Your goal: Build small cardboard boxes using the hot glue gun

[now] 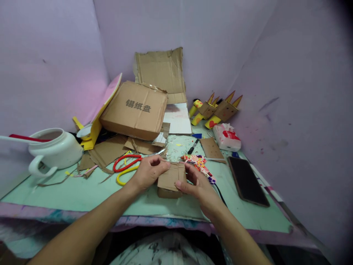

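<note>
A small cardboard box (170, 181) rests near the front of the table, between my two hands. My left hand (150, 170) is closed at its far left corner, thumb lying on the top edge. On the right side, my right hand (194, 184) grips the box, thumb on the top face and fingers behind the edge. Scissors with red and yellow handles (127, 158) lie just left of my left hand. Beyond my right hand is a hot glue gun (198, 162) with a colourful spotted pattern, its black cord running toward me.
A phone (248, 181) lies at right, near a tissue pack (227, 137). A large carton (135, 110) leans among cardboard scraps (109, 152) at the back left. A white pot (55, 147) stands far left. Cardboard animal figures (224, 110) and a black marker (193, 146) are behind.
</note>
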Action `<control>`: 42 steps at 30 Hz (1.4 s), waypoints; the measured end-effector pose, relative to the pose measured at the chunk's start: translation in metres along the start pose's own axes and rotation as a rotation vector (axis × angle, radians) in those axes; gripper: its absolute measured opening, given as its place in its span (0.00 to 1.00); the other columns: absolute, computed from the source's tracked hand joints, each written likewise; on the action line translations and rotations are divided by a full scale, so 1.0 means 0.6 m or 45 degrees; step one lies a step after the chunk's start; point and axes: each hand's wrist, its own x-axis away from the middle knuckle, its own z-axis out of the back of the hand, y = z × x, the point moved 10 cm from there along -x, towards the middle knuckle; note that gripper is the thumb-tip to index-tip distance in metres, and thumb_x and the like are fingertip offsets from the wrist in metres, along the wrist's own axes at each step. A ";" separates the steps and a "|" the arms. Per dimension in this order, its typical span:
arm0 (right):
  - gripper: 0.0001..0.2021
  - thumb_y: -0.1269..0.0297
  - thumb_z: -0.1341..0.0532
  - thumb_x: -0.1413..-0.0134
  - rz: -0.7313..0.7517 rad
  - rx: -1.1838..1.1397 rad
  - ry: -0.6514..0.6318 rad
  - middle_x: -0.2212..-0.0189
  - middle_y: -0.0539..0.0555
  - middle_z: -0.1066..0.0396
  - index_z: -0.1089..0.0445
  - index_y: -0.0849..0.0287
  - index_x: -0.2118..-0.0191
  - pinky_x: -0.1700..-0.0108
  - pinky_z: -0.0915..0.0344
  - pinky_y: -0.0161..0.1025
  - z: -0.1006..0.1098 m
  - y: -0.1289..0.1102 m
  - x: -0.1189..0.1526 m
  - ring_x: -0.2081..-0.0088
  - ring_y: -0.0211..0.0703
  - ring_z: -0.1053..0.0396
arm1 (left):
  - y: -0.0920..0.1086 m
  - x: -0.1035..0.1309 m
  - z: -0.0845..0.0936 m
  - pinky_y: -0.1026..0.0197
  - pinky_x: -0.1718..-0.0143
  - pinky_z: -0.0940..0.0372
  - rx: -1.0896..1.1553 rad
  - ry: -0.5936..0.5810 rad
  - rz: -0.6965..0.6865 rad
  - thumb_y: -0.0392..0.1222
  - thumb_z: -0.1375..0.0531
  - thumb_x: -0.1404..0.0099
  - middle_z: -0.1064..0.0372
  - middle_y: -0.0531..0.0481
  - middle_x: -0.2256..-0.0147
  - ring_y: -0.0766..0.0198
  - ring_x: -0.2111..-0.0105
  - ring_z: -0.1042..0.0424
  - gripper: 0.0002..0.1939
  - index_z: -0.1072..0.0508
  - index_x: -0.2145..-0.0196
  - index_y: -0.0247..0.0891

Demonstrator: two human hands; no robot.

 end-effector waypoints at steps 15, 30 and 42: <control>0.29 0.41 0.46 0.50 -0.209 1.523 0.400 0.62 0.65 0.24 0.27 0.62 0.55 0.65 0.37 0.48 0.171 -0.020 -0.029 0.59 0.64 0.28 | -0.051 -0.014 0.047 0.66 0.87 0.39 0.287 0.238 0.262 0.50 0.35 0.54 0.36 0.55 0.79 0.66 0.80 0.35 0.16 0.31 0.74 0.36; 0.15 0.56 0.30 0.69 -0.392 0.513 0.283 0.86 0.45 0.40 0.34 0.58 0.79 0.80 0.41 0.33 0.149 0.045 -0.023 0.82 0.35 0.41 | -0.053 -0.018 0.056 0.64 0.85 0.36 0.326 0.296 0.277 0.49 0.36 0.53 0.33 0.51 0.78 0.63 0.79 0.33 0.14 0.27 0.75 0.34; 0.25 0.47 0.31 0.63 -0.074 -0.102 0.313 0.81 0.53 0.31 0.26 0.62 0.62 0.78 0.42 0.34 0.120 0.026 0.088 0.80 0.37 0.39 | -0.051 -0.016 0.052 0.64 0.87 0.37 0.302 0.285 0.258 0.51 0.36 0.55 0.35 0.52 0.78 0.65 0.79 0.35 0.17 0.28 0.74 0.33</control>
